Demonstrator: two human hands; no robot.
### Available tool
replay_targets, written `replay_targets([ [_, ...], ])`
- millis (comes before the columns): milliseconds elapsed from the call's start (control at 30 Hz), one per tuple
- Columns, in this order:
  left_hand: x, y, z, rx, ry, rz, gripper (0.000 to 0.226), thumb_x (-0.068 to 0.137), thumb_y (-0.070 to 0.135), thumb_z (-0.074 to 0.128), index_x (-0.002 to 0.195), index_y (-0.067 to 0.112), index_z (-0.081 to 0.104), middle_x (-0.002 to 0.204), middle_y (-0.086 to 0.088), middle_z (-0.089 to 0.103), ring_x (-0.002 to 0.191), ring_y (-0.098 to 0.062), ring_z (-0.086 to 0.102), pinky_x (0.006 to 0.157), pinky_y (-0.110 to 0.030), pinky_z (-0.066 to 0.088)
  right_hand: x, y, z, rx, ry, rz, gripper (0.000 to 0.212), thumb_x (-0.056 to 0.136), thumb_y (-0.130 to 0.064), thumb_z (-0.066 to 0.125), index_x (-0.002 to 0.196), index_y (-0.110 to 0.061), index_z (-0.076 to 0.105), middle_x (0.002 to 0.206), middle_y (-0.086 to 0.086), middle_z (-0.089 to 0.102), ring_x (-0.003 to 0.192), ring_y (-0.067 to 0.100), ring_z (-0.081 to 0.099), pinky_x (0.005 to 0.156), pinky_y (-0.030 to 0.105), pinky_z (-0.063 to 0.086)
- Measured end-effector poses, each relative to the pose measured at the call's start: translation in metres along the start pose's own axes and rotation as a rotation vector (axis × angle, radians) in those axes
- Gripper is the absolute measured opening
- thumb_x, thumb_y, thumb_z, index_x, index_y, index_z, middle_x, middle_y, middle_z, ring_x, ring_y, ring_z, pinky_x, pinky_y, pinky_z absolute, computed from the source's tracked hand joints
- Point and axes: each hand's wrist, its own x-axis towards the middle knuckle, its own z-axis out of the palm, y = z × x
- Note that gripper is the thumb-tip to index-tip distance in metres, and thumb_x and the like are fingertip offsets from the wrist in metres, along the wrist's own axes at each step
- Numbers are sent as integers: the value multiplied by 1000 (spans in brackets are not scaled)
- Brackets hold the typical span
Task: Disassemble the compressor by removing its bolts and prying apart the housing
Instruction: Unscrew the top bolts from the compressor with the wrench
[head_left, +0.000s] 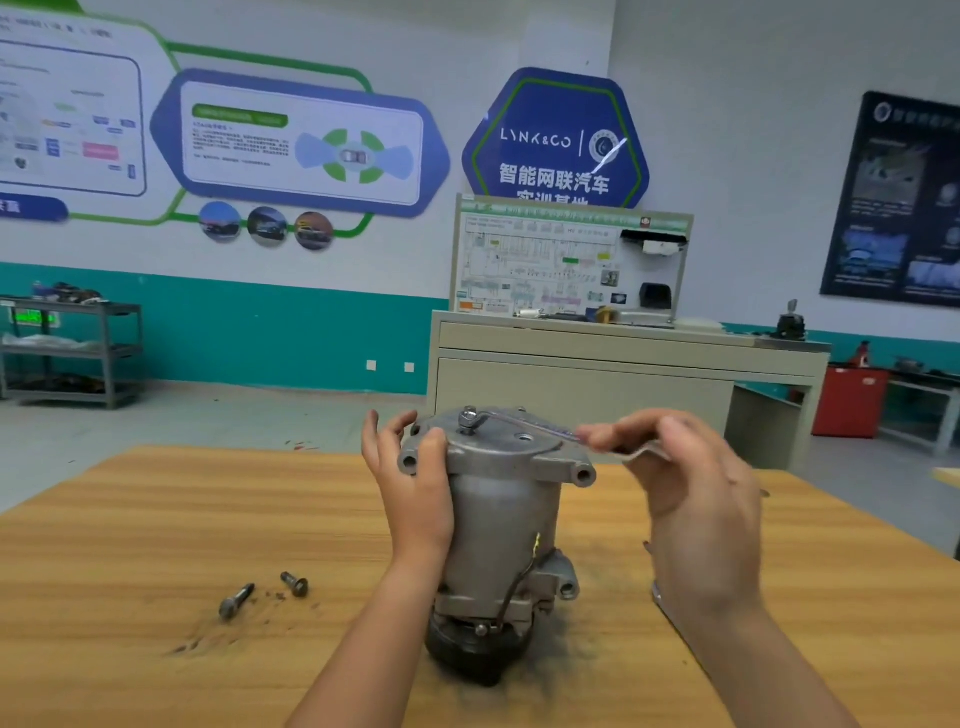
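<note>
A grey metal compressor stands upright on the wooden table, its black pulley end down. My left hand grips the left side of its top cover. A bolt sticks up from the cover, and the ring end of a wrench sits on it. My right hand holds the wrench's handle at the right of the cover. Two removed bolts lie on the table to the left: a long bolt and a short bolt.
Rust dust lies around the loose bolts and dark grime around the compressor's base. Behind the table stand a beige bench with a wiring display board, a grey shelf cart at the left and a red cabinet at the right.
</note>
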Motion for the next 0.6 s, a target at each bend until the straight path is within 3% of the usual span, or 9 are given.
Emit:
replay_targets([
  [133,1,0,-1,19,-5,23,27,93,18,51,95,43,40,149,-5,25,135,-19,30,109,-37,29,29,22,-24,-168,154,73,34,92,-1,36,78,-13,65,65,-3,68,69,11,66,70,19,52],
  [267,-1,3,2,-29,12,33,31,82,31,52,103,46,35,147,-4,27,129,-10,33,101,-26,28,64,44,-33,-366,211,215,31,88,-8,42,72,-19,66,65,-6,68,71,6,62,73,25,48],
  [333,-1,1,2,-7,27,35,34,89,24,54,113,39,34,148,-5,26,129,-10,32,102,-27,28,84,58,-31,-587,176,259,29,90,-14,41,76,-16,66,74,-2,65,68,10,54,66,32,45],
  [400,-1,-3,1,4,37,39,35,94,18,50,119,35,32,148,-4,26,131,-11,31,104,-29,28,105,73,-27,-925,31,214,31,92,-17,37,74,-6,60,68,5,55,66,20,45,59,37,34],
  [467,0,-4,2,8,28,50,34,93,22,51,115,41,33,148,-2,26,131,-10,30,104,-29,29,124,83,-13,-1312,-173,161,32,93,-17,33,65,-9,45,66,5,48,68,26,44,67,36,31],
  [533,0,-3,2,-10,19,54,32,84,33,52,107,47,35,147,1,28,130,-7,31,101,-25,28,141,88,11,-1509,-391,184,28,94,-17,31,71,-11,45,81,8,54,76,28,47,75,37,35],
  [600,2,-3,2,-26,12,48,33,76,39,48,105,48,36,146,2,30,128,-5,33,96,-19,29,152,91,39,-1507,-600,251,30,97,-25,30,92,-7,54,108,16,57,93,30,51,80,36,38],
])
